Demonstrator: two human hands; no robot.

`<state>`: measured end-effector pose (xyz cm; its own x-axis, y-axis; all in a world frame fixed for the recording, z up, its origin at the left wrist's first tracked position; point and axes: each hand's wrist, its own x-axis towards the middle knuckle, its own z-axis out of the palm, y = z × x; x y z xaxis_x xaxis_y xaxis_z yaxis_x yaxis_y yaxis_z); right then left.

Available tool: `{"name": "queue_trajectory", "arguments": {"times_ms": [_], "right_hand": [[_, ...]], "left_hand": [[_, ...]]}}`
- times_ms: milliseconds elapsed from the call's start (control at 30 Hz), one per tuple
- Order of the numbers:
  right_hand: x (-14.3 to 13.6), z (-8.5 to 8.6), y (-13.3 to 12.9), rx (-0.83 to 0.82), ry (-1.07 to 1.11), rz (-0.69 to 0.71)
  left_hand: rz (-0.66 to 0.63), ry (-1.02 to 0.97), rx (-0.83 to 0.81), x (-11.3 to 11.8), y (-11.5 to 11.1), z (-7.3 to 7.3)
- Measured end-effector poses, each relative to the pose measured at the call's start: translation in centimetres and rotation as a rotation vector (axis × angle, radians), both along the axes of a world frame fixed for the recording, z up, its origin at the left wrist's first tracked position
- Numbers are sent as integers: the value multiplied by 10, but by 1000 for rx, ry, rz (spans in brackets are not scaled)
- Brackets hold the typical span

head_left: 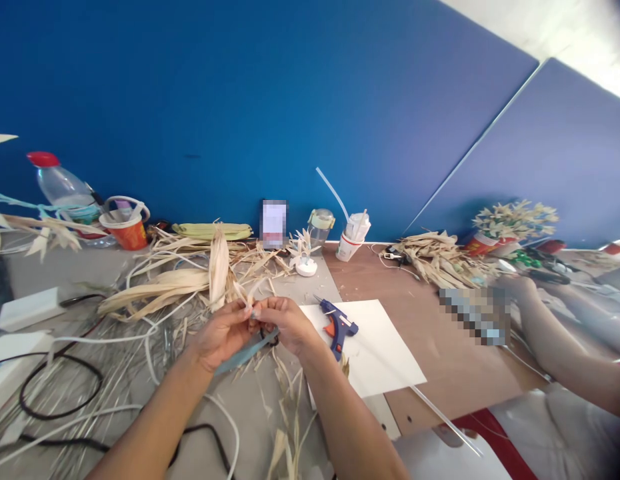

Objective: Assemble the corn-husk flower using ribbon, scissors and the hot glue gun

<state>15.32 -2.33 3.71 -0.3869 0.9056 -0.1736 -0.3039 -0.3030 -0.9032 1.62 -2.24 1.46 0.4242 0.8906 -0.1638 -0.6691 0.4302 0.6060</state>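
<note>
My left hand (pixel 223 331) is closed in a pinch on a pale corn husk piece (pixel 259 291) that sticks up from the fingertips. Against it, my right hand (pixel 286 323) has thumb and fingers pressed together on the end of a thin blue strip. A length of the blue strip (pixel 247 353) runs below both hands toward the left forearm. Just right of my right hand, a blue glue gun (pixel 340 327) with an orange trigger lies on a white sheet (pixel 385 353). Dried corn husks (pixel 157 288) lie behind my left hand.
Along the blue partition stand a bottle (pixel 65 190), a red paper cup (pixel 129 232), a phone (pixel 274 223), a glass jar (pixel 320 230) and a white cup (pixel 349 247). Cables (pixel 140 339) cross the left side. Another person's arm (pixel 550 340) rests at right.
</note>
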Motion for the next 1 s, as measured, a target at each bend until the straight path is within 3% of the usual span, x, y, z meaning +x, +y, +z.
{"name": "queue_trajectory", "arguments": {"times_ms": [167, 333, 467, 800, 1000], "right_hand": [[-5, -5, 0, -2, -82, -70], [-3, -3, 1, -55, -8, -148], [3, -2, 3, -107, 111, -89], [5, -6, 5, -136, 209, 48], [3, -5, 4, -132, 77, -7]], "left_hand": [[-6, -11, -29, 3, 0, -3], [-49, -17, 83, 3, -3, 3], [-53, 17, 160, 2, -1, 4], [-36, 196, 172, 4, -3, 6], [-15, 158, 137, 2, -1, 3]]}}
